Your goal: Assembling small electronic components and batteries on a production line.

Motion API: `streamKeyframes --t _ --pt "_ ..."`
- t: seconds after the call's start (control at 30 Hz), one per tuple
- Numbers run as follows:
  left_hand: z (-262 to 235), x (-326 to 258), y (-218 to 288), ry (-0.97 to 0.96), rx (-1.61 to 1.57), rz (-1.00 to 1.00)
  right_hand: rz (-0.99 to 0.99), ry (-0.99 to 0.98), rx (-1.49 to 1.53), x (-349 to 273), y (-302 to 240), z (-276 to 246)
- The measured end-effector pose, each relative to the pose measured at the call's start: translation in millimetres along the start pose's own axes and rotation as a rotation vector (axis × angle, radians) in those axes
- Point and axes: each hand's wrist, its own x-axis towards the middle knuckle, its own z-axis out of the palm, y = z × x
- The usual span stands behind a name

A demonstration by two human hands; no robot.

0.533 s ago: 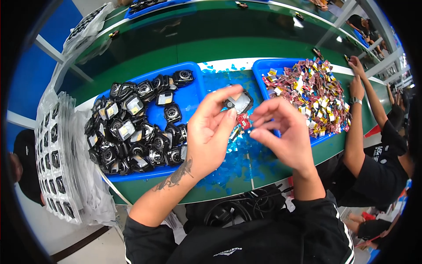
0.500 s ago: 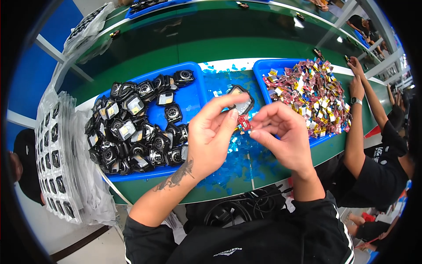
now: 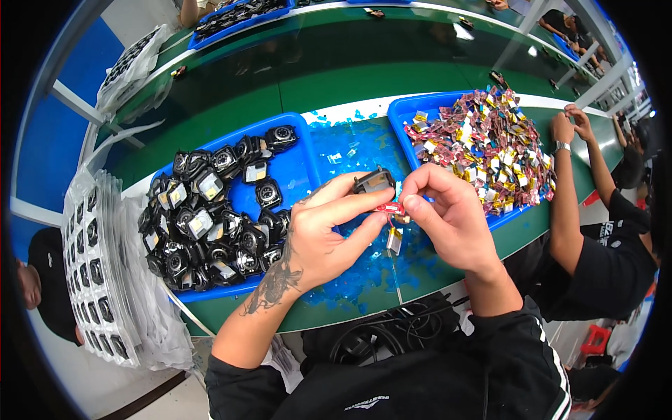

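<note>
the left hand (image 3: pixel 324 227), back upward, reaches in from the lower left, its fingers stretched and pinching one flat red board (image 3: pixel 390 208) against the thumb, with one smooth black case (image 3: pixel 374 181) just beyond. the right hand (image 3: pixel 455 220) bends inward; its thumb and forefinger nearly meet at the board's right end, but i cannot tell if they grip. one silvery rectangular piece (image 3: pixel 395 241) hangs below, between two blue trays (image 3: pixel 290 173).

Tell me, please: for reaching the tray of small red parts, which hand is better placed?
Probably the right hand: it is nearer to that blue tray, on its own side. The left hand is farther away and seems to hold the black watch case.
</note>
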Motion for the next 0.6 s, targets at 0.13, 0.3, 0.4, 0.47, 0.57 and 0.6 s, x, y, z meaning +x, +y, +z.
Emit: streamKeyframes --t 0.13,0.3,0.4,0.47,0.57,0.6 --pt "3 -3 2 -0.073 -0.179 -0.206 -0.111 0.079 -0.284 -3 -2 0" --pt "8 -6 -3 -0.07 -0.483 -0.534 -0.03 0.083 -0.174 -3 0 3" --pt "9 -4 -1 -0.069 -0.626 -0.592 -0.037 0.102 -0.069 -1 5 5" --pt "10 -4 -1 -0.054 -0.644 -0.547 -0.119 0.16 -0.182 0 7 8" --pt "11 -5 0 -0.024 -0.688 -0.493 -0.168 0.237 -0.215 2 14 9" --pt "12 -6 1 -0.013 -0.72 -0.486 -0.169 0.233 -0.216 2 14 10"
